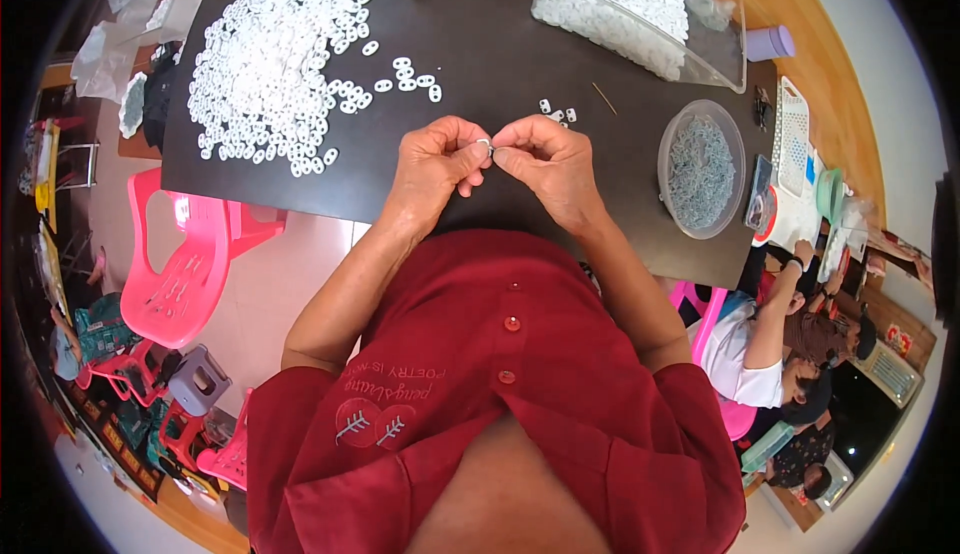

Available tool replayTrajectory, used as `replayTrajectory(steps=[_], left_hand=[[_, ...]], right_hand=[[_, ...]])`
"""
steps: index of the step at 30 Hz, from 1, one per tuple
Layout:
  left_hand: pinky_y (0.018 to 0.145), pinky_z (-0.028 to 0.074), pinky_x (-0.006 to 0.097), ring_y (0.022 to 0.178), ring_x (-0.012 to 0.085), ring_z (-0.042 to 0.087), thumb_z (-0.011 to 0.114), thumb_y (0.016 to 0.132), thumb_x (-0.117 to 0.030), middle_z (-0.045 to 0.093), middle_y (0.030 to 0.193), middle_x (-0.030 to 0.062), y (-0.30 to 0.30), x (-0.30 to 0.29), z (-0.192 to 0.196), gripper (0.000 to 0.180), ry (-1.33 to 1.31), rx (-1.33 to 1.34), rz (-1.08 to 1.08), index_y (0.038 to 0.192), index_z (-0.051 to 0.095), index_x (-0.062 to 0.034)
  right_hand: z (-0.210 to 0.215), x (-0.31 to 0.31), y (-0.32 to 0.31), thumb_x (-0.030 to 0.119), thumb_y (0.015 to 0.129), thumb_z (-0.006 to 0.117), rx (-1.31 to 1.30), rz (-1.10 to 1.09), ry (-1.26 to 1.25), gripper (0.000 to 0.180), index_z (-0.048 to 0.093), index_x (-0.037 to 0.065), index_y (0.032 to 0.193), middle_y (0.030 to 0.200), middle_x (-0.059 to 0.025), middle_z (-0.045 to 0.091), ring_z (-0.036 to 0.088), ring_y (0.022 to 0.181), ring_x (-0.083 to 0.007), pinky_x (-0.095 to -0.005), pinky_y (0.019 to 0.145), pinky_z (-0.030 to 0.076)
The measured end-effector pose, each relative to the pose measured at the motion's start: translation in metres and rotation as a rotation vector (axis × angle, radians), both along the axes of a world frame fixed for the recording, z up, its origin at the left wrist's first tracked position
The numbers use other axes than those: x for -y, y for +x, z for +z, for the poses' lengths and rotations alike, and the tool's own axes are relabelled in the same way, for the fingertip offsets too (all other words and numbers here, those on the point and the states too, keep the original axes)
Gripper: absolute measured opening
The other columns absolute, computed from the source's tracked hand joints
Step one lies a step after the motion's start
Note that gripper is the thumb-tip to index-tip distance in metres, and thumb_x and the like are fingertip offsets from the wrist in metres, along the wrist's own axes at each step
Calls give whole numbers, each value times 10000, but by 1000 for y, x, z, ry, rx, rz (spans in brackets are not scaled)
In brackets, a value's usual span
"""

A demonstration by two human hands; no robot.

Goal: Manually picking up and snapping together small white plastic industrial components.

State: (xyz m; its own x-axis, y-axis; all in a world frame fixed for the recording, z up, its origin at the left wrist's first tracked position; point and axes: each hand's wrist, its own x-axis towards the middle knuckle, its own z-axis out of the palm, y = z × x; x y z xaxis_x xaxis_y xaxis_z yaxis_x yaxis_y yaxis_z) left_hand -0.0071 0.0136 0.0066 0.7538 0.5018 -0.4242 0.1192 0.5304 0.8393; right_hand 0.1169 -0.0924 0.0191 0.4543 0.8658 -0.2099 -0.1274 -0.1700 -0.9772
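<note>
My left hand (440,166) and my right hand (555,166) meet fingertip to fingertip over the near edge of the dark table (480,49). Thumb and finger of the left pinch a small white plastic piece (485,142), mostly covered by the fingers. The right fingertips are pinched against its side; whatever they grip is too small to make out. Just beyond the right hand lie several small white pieces (558,113) with dark holes. A large heap of white oval two-holed pieces (265,74) spreads over the table's left part, with several strays toward the middle.
Right of my hands stands a round clear bowl (664,169) of thin grey metal bits (702,169). Behind it are a thin brown stick (604,99), a clear bin (590,39) of white pieces and a purple cup (770,44). A pink chair (175,289) is at left; people sit at right.
</note>
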Motion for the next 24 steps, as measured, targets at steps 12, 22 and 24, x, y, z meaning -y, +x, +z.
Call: replayTrajectory(steps=[12, 22, 24], left_hand=[[479, 372, 178, 545, 45, 475, 600, 856, -115, 562, 686, -4, -4, 3, 4, 87, 132, -48, -45, 841, 594, -30], [458, 360, 177, 534, 40, 455, 575, 861, -94, 541, 672, -14, -4, 17, -10, 67, 397, -55, 67, 828, 589, -37], [462, 369, 181, 538, 41, 458, 578, 858, -81, 537, 672, -17, -6, 14, -7, 48, 296, -75, 81, 840, 590, -38]], right_hand=[[-1, 0, 0, -27, 787, 620, -39, -25, -89, 125, 596, -15, 909, 830, -48, 623, 586, 753, -84, -206, 694, 472], [-7, -4, -14, -8, 777, 636, -76, -125, -41, 134, 596, -13, 905, 785, -27, 608, 555, 697, -62, -191, 635, 447], [-9, -6, -15, -10, 777, 635, -86, -152, -47, 139, 602, -7, 912, 782, -25, 609, 559, 697, -68, -187, 642, 447]])
